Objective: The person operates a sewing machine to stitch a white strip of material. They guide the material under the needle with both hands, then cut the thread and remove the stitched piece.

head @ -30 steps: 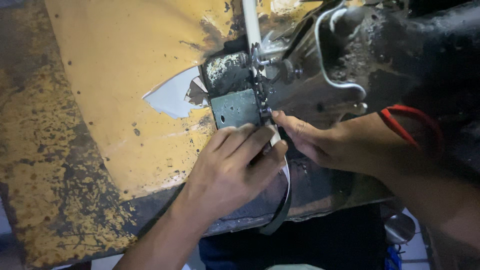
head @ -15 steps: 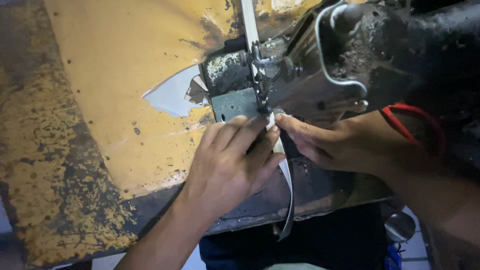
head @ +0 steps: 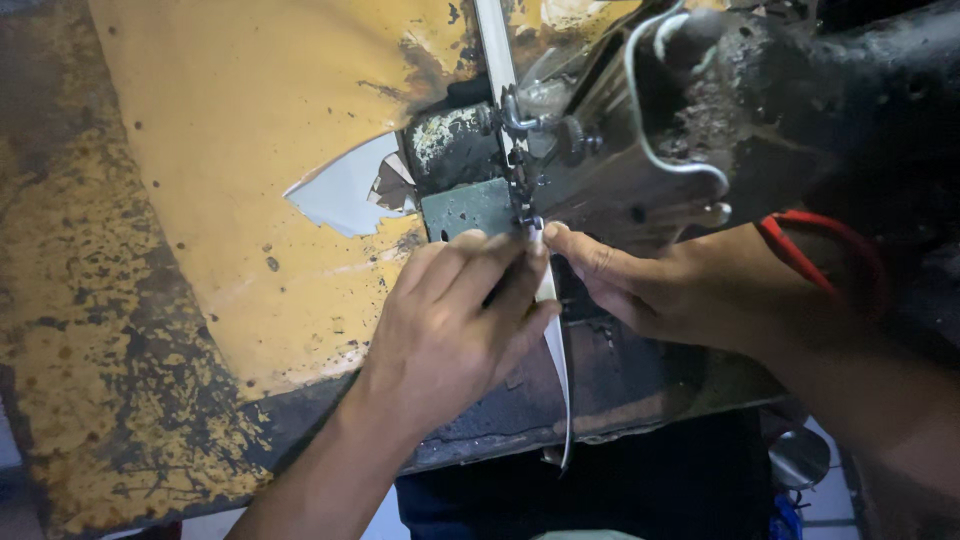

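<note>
Head view: we find the left hand (head: 450, 320) with fingers (head: 470, 262) together, pressing flat on a narrow white strip (head: 553, 345) just before the presser foot (head: 527, 218). The right hand (head: 670, 290) pinches the same strip from the far side of the foot, thumb and forefinger closed on its edge. The strip's long axis runs from the foot toward us and hangs over the table edge (head: 600, 430). Both hands touch it; the left lies nearer the foot. Beyond the foot stands the dark machine head (head: 800, 120). Left of the foot lies the worn yellow tabletop (head: 230, 150) with a torn white patch (head: 345, 190). A red band (head: 800, 250) circles the right wrist.
</note>
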